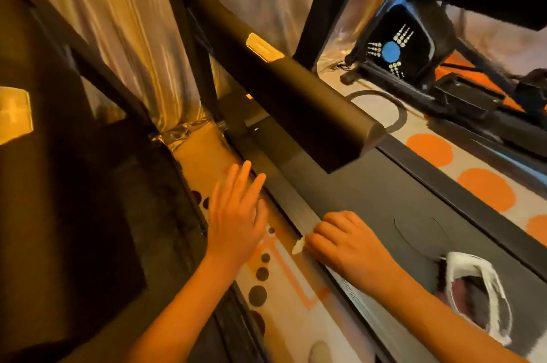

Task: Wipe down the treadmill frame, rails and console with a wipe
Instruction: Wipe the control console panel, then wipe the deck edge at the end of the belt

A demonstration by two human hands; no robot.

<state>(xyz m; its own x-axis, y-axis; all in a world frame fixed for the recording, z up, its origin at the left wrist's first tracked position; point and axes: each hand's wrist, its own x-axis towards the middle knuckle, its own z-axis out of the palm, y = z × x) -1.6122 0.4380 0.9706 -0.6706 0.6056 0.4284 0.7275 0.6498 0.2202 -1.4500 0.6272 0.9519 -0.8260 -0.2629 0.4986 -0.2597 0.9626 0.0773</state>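
Observation:
The treadmill's dark belt runs diagonally, with a grey side rail along its left edge and a thick black handrail above it. My right hand lies on the side rail with its fingers curled round a small white wipe, whose tip sticks out on the left. My left hand hovers over the floor beside the rail, fingers straight and spread, holding nothing.
A white shoe stands on the belt at lower right. The patterned floor mat with orange shapes and dark dots lies left of the treadmill. A dark machine stands at left, a shiny curtain behind, another machine at upper right.

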